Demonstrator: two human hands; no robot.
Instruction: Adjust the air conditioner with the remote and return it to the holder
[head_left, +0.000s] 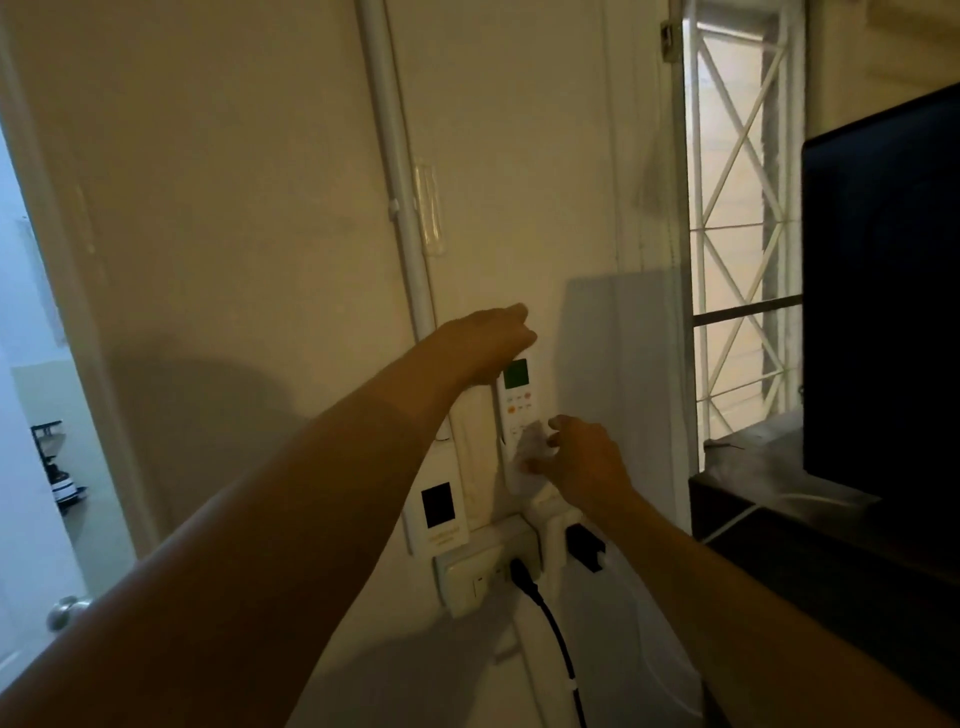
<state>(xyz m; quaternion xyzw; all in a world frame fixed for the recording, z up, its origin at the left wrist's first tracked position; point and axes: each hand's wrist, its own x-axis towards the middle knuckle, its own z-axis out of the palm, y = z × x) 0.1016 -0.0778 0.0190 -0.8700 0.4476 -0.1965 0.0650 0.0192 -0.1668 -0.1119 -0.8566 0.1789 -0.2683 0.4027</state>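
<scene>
A white air conditioner remote (519, 402) with a green screen and orange buttons stands upright against the wall, its lower part in a clear plastic holder (527, 470). My left hand (493, 340) is closed over the remote's top end. My right hand (582, 462) is at the holder's right side, fingers spread and touching the holder and the remote's lower edge. The air conditioner itself is out of view.
A white conduit pipe (402, 208) runs down the wall left of the remote. Below are a wall switch panel (439, 512), a socket (483, 577) with a black plug and cable (550, 629). A dark screen (883, 291) stands at right, an open door at left.
</scene>
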